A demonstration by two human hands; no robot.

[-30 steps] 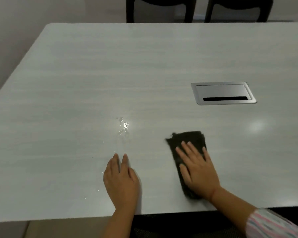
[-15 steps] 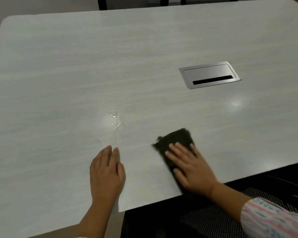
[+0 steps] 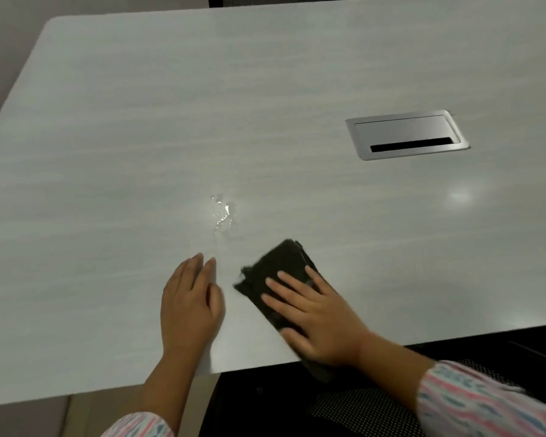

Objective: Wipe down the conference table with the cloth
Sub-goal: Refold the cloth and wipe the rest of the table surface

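A dark folded cloth (image 3: pixel 276 266) lies on the pale grey conference table (image 3: pixel 139 137) near its front edge. My right hand (image 3: pixel 316 313) presses flat on the cloth with fingers spread and straight, covering its near half. My left hand (image 3: pixel 189 304) rests flat on the bare tabletop just left of the cloth, fingers together and pointing away from me. A small puddle of clear liquid (image 3: pixel 223 212) glistens on the table a little beyond my left fingertips and up-left of the cloth.
A brushed-metal cable box lid (image 3: pixel 404 130) with a dark slot is set into the table at the right. A black mesh chair seat (image 3: pixel 360 408) shows below the front edge. A dark chair back (image 3: pixel 234 0) is at the far side.
The view has tilted and dropped closer to the table. My right hand has slid the cloth slightly left and forward toward the puddle. My left hand stays flat in place.
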